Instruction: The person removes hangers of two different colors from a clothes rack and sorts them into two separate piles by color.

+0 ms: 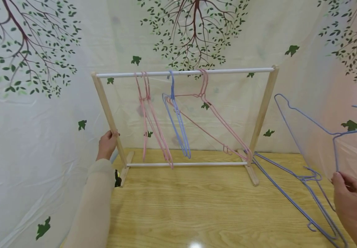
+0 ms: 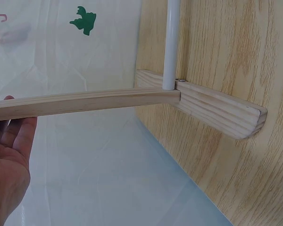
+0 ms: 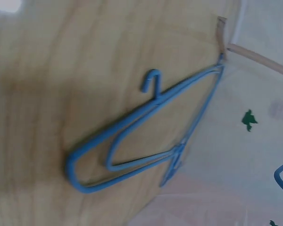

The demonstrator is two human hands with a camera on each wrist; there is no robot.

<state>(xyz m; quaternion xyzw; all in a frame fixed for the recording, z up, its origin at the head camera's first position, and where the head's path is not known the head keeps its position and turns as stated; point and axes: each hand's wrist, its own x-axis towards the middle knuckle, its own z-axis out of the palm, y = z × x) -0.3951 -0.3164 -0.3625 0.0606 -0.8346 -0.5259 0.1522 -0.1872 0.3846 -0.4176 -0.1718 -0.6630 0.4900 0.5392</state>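
Observation:
A small rack with a white top rail [image 1: 237, 71] and wooden posts stands on the table. My left hand [image 1: 107, 145] grips its left post [image 1: 105, 106] partway up; in the left wrist view the fingers [image 2: 23, 134] bend around the wood. At the right, my right hand [image 1: 353, 198] pinches a blue hanger [image 1: 313, 120] in the air, its hook pointing right. Pink hangers [image 1: 148, 98] hang left on the rail, blue hangers [image 1: 172, 93] near the middle, and more pink hangers [image 1: 205, 98], slanted, farther right. Loose blue hangers [image 1: 302, 178] overlap on the table, also blue hangers [image 3: 118, 125] in the right wrist view.
The wood-grain table [image 1: 181, 206] reaches back to a pale sheet [image 1: 57, 148] printed with leaves and branches. A lower white bar [image 1: 209, 164] joins the rack's feet. Beside the left foot lies a small black object [image 1: 118, 179].

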